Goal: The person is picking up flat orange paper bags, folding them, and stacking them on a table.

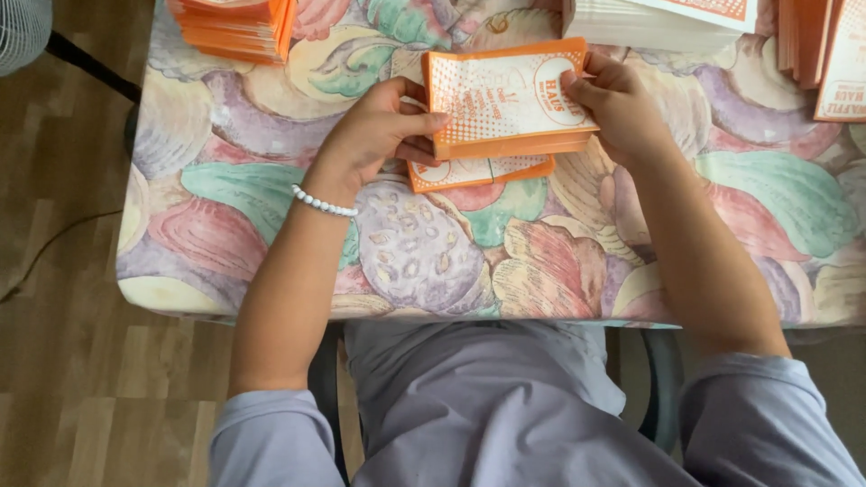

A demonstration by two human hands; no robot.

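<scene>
A thin stack of orange and white paper bags (505, 99) is held just above the table between both hands. My left hand (374, 135), with a white bead bracelet on the wrist, grips the stack's left edge, fingers underneath and thumb on top. My right hand (618, 104) pinches the stack's right edge near the top corner. Another orange and white bag (478, 171) lies flat on the tablecloth just under the held stack, partly hidden by it.
The table wears a pastel cloth with a fruit pattern (541, 252). Piles of orange bags stand at the far left (234, 27), far middle (658, 18) and far right (825, 59). A fan (23, 32) and wooden floor (63, 379) lie to the left.
</scene>
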